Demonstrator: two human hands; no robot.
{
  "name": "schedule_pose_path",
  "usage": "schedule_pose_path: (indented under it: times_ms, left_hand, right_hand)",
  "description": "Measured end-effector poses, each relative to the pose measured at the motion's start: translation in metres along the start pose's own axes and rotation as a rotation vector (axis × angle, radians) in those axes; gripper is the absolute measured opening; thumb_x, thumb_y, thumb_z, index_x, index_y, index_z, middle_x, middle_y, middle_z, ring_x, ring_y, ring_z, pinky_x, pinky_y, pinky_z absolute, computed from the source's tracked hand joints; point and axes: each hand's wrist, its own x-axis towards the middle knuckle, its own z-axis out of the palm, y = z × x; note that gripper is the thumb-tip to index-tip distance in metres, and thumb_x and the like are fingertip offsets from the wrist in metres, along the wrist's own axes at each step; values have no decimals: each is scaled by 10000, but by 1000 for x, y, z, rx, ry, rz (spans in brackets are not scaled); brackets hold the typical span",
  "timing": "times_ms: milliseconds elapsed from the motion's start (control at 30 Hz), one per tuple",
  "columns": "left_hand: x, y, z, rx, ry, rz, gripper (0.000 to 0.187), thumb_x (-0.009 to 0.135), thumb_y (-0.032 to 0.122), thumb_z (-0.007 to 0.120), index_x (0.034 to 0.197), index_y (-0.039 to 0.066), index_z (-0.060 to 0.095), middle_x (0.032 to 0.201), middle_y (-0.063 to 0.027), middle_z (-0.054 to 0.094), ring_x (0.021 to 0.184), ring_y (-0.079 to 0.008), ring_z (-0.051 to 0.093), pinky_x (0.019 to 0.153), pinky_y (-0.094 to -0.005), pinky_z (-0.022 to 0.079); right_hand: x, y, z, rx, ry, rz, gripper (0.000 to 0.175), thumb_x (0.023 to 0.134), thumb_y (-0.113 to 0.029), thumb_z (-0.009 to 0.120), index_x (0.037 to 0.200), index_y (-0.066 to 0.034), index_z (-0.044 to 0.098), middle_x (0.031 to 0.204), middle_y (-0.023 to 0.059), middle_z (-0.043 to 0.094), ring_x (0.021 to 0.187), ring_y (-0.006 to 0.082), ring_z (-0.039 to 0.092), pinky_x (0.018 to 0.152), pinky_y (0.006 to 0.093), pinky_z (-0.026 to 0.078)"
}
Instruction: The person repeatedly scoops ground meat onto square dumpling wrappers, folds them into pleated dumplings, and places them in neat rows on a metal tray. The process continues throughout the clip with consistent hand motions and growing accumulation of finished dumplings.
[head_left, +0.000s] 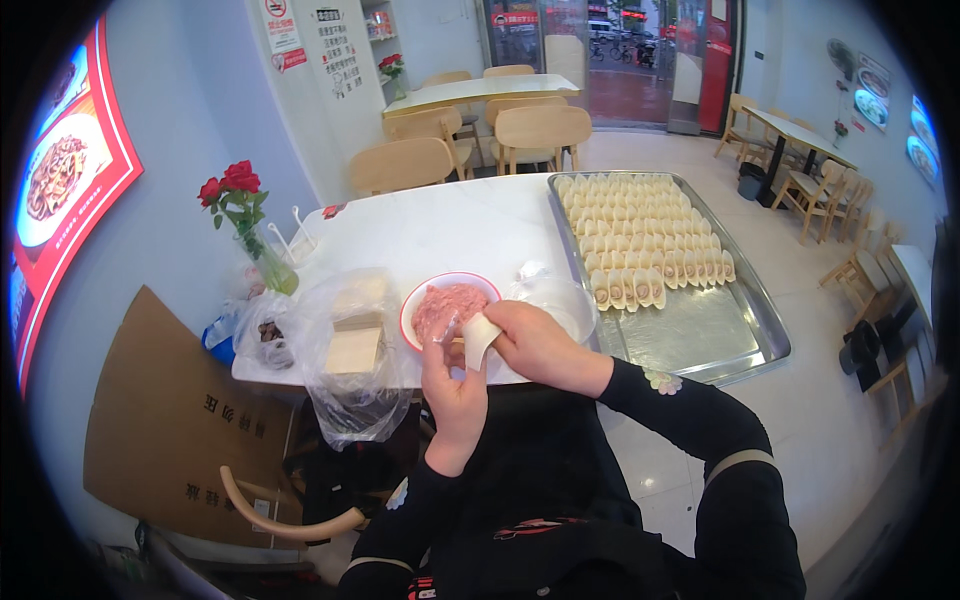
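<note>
A pale dough wrapper (480, 337) is held between my two hands, just in front of a white, red-rimmed bowl of pink minced meat (448, 301). My left hand (456, 394) grips the wrapper's left side, and my right hand (541, 341) pinches its upper right edge. Whether filling lies inside it cannot be seen. Left of the bowl, a stack of square wrappers (355, 346) lies in a clear plastic bag. A clear bowl (559, 306) stands behind my right hand. On the right, a metal tray (679, 337) bears rows of folded, filled wrappers (637, 232).
A glass vase of red roses (262, 259) stands at the white table's (450, 210) left side, beside a white container with handles (302, 244) and a plastic bag of dark pieces (271, 334). A wooden chair's curved part (289, 525) and large cardboard (176, 427) are at lower left.
</note>
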Motion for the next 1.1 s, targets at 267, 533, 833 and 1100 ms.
schedule_pose_path:
  times_ms: [267, 533, 833, 1100]
  left_hand:
    - [7, -7, 0, -116, -92, -4, 264, 871, -36, 585, 1132, -12, 550, 1073, -112, 625, 997, -179, 607, 861, -301, 485]
    - [5, 21, 9, -134, -411, -305, 439, 861, -44, 599, 1264, -1, 430, 1117, -137, 625, 1013, -175, 611, 853, -273, 489]
    - [40, -19, -110, 434, -146, -182, 172, 840, 14, 618, 1011, -6, 632, 979, -95, 644, 902, -168, 622, 792, -280, 485]
    - [53, -72, -178, 938, -249, -28, 159, 719, 40, 703, 851, -17, 635, 820, -137, 599, 739, -265, 600, 686, -336, 477]
  right_hand:
    - [-17, -12, -27, -84, -47, -14, 154, 809, -168, 626, 913, -55, 611, 854, 156, 635, 820, 352, 612, 700, 427, 480]
    - [-47, -3, -59, -119, 29, -121, 139, 828, -103, 656, 949, -36, 675, 847, 86, 648, 802, 231, 624, 718, 324, 494]
    - [-105, 159, -190, -320, 387, 767, 177, 795, -155, 660, 726, 8, 658, 622, 43, 622, 596, 90, 591, 545, 250, 461]
    - [-116, 221, -188, -493, 287, 622, 174, 716, -160, 649, 711, 14, 659, 658, 202, 626, 640, 326, 636, 617, 403, 489]
